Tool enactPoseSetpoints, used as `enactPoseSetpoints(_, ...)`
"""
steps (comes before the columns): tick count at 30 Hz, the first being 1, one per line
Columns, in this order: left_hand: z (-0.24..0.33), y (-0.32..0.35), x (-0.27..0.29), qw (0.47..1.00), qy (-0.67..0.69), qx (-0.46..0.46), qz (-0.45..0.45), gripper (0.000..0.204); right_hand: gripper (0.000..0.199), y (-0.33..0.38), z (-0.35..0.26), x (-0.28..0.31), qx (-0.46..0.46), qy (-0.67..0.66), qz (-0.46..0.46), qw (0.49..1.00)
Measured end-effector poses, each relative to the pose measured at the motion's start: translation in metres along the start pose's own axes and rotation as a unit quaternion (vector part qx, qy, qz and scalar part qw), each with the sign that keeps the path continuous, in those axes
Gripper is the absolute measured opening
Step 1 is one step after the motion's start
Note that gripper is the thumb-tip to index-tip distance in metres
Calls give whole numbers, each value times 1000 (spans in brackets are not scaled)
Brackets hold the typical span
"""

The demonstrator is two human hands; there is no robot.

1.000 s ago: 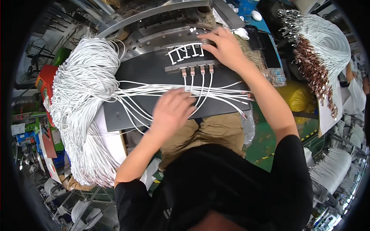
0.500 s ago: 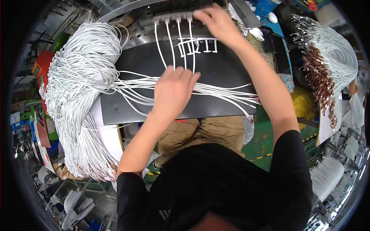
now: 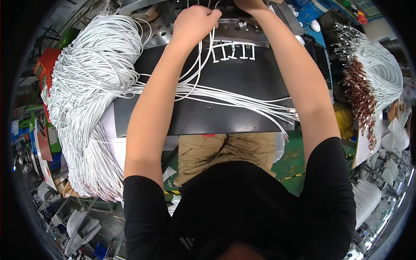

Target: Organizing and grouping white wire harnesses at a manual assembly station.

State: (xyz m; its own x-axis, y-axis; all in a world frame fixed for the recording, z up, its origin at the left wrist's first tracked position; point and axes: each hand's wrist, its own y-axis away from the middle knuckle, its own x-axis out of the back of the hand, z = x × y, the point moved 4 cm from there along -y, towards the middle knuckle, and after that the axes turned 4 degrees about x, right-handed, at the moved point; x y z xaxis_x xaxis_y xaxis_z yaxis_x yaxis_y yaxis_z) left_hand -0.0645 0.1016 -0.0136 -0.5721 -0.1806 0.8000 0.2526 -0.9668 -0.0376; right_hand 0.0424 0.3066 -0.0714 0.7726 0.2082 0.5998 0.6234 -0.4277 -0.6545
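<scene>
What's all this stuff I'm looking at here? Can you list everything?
Loose cables: one big bundle, white, heaped at the left, strands running across the mat.
Work mat: one, black, on the bench ahead of the person.
Connector pieces: about five, white, in a row at the mat's far edge.
Metal plate: one, grey with holes, beyond the mat.
Finished cables: one bundle, white with brown ends, at the right.
Floor: green, below the bench.
Left hand: fingers closed on white strands at the far edge.
Right hand: at the top edge, mostly cut off.
</scene>
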Motion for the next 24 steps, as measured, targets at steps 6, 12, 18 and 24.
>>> enactPoseSetpoints(6,-53,-18,-1,990,-115,30,74,43,47,31,-158,1,87,272,-3,958)
enactPoseSetpoints(12,-48,-20,-20,892,-147,-242,352,42,53,33,-151,-4,-4,249,-42,968)
enactPoseSetpoints(18,-25,-14,-16,871,-311,-146,352,42,39,49,-121,-15,-35,373,-14,927)
enactPoseSetpoints(24,-59,18,3,863,-235,-216,392,28,45,58,-150,16,-109,160,-14,981)
